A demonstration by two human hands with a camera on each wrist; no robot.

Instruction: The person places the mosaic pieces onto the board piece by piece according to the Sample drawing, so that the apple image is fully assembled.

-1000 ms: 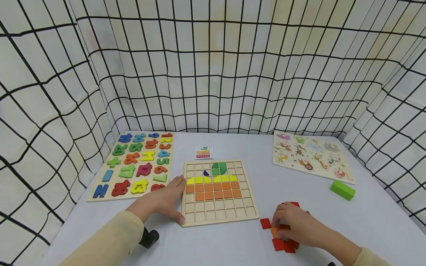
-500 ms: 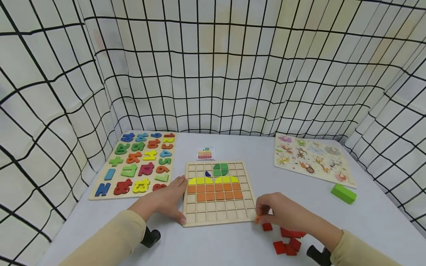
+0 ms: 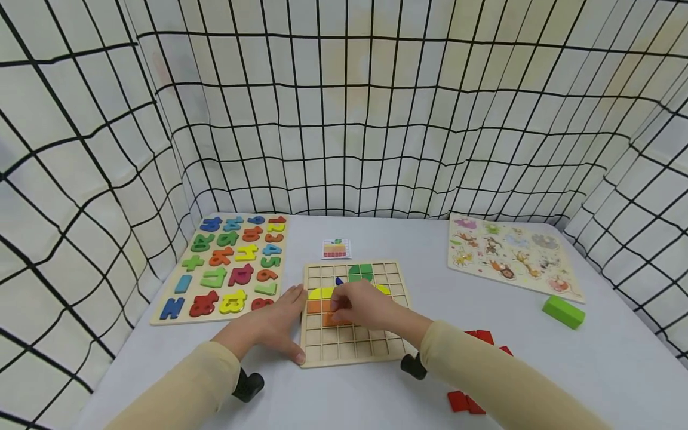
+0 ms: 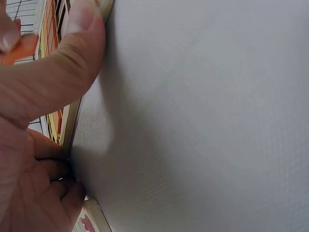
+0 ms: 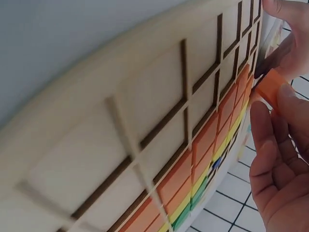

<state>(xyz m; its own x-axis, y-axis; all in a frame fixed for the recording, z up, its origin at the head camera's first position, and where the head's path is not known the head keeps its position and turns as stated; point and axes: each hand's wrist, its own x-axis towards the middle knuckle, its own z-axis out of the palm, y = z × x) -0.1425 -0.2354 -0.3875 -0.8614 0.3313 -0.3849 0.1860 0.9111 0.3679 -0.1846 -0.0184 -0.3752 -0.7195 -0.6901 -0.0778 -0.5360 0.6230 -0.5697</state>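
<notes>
A wooden grid board lies in the middle of the table, with orange squares, yellow arcs, green rounded pieces and a small dark blue piece set in its upper part. Along its left side rests my left hand, fingers stretched at the edge and thumb at the near corner. My right hand is over the board's left half and hides several pieces. Between its thumb and fingers it pinches an orange square tile, held tilted above the board in the right wrist view. The left wrist view shows the left thumb at the rim.
Red square tiles lie loose at the right front, partly behind the right sleeve. A picture card lies behind the grid board. A letter-and-number board is at the left, an animal board and green block at the right.
My right hand has taken an orange tile from the loose pile at the right and carried it leftward over the grid board. The left hand has stayed at the board's edge.
</notes>
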